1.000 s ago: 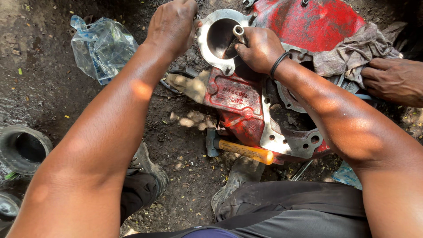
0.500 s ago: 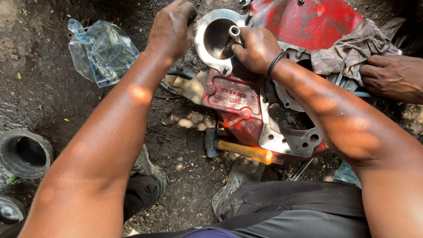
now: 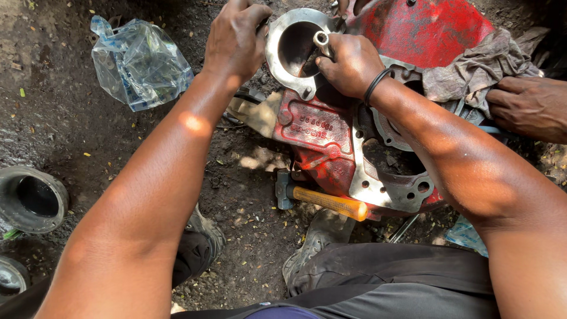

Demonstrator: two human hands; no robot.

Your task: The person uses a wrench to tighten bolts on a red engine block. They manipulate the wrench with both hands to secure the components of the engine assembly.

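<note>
Ground: bare dark soil (image 3: 71,112), damp-looking, strewn with small stones, dry leaf bits and grit; sun patches fall across it.
Setting: outdoors, work done at ground level; the person's dark trousers (image 3: 390,277) and worn shoes (image 3: 316,239) show at the bottom edge.
Red housing (image 3: 319,133): a cast machine casing painted red, lying on the soil in the upper middle, its bare metal flange with bolt holes facing up.
Metal ring (image 3: 277,50): a round, silver-grey collar with a wide bore at the casing's top left end.
Left hand (image 3: 235,38): fingers curled together over the ring's left rim, clamped on it.
Right hand (image 3: 349,64): closed around a small metal tube (image 3: 322,40) that stands up at the ring's right edge; a black band sits on the wrist.
Hammer (image 3: 322,199): orange handle, dark head, lying on the soil just beside the casing's lower edge.
Plastic bag (image 3: 139,59): clear, crumpled, on the soil to the upper left.
Rag (image 3: 472,71): grey-brown cloth draped over the casing's right side.
Another person's hand (image 3: 528,106): resting at the rag's edge, far right.
Grey pipe section (image 3: 32,198): hollow, at the left edge.
</note>
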